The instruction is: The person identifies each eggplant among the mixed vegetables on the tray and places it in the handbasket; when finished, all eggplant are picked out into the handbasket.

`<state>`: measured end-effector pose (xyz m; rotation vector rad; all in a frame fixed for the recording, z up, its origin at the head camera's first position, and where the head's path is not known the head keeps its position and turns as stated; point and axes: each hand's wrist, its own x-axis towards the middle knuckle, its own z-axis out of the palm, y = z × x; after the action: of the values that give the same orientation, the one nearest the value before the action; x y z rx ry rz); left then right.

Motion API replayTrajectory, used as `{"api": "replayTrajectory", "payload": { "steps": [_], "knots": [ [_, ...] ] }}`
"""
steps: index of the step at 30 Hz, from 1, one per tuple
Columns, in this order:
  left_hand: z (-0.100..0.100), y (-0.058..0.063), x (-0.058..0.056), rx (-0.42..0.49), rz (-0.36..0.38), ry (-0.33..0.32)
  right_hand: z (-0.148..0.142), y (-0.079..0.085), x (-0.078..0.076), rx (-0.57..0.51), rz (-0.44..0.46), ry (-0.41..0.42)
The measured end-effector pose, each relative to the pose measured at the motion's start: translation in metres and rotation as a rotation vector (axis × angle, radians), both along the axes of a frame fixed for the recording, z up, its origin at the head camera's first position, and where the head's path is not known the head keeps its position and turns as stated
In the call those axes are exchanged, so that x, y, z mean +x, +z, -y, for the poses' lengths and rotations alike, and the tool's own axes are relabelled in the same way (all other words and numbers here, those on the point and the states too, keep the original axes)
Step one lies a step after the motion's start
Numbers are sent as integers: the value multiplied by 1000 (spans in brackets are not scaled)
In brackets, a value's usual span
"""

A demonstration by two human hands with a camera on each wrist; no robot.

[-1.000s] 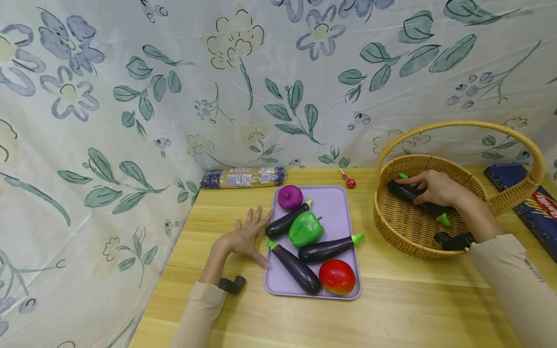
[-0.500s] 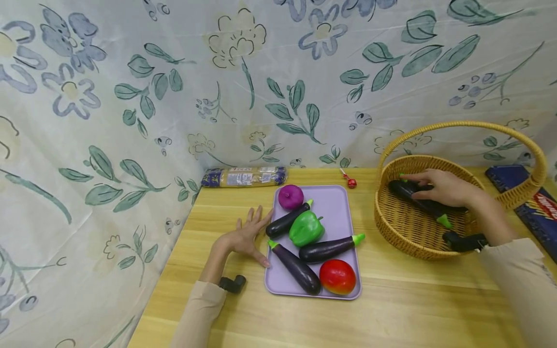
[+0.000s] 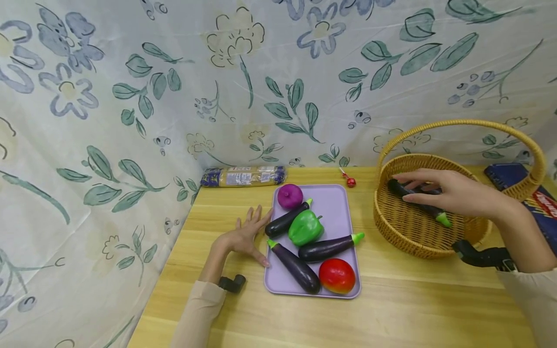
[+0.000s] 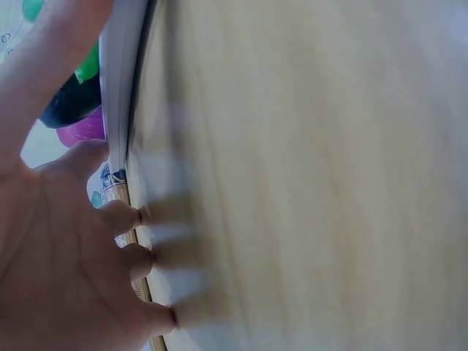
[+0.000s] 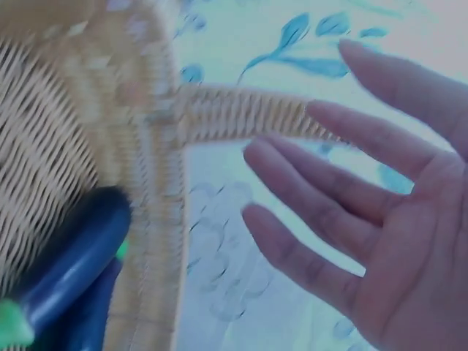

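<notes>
Desk (image 3: 391,309): tray (image 3: 334,208) left of basket (image 3: 397,240) | eggplants (image 3: 324,249) — in both | packet (image 3: 242,177) behind-left of tray | lollipop (image 3: 350,182) — between packet and basket

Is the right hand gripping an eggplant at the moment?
No, in the right wrist view the right hand is empty and apart from both eggplants in the wicker basket.

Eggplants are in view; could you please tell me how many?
5: on the lilac tray, an upper-left eggplant, a lower-left eggplant and a centre-right eggplant; in the wicker basket, one eggplant overlapping another eggplant, though more may hide there.
</notes>
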<state>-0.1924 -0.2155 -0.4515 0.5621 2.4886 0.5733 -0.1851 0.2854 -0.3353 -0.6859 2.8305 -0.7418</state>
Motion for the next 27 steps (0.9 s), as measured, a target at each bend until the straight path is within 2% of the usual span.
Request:
{"api": "replayTrajectory", "payload": {
  "steps": [7,10,13,19,27],
  "knots": [
    [0,-1,-1,-14,3,-4,35,9,21,-110,-38,238],
    [1,-2,-1,-15,2,1,54,2,26,-149,-39,320],
    [1,-2,-1,-19,7,0,73,-12,27,-178,6,382],
    [0,-2,-1,-12,11,-1,102,-41,29,-228,168,407],
    [1,-1,-2,-19,8,-1,123,-66,30,-232,166,457]
  ]
}}
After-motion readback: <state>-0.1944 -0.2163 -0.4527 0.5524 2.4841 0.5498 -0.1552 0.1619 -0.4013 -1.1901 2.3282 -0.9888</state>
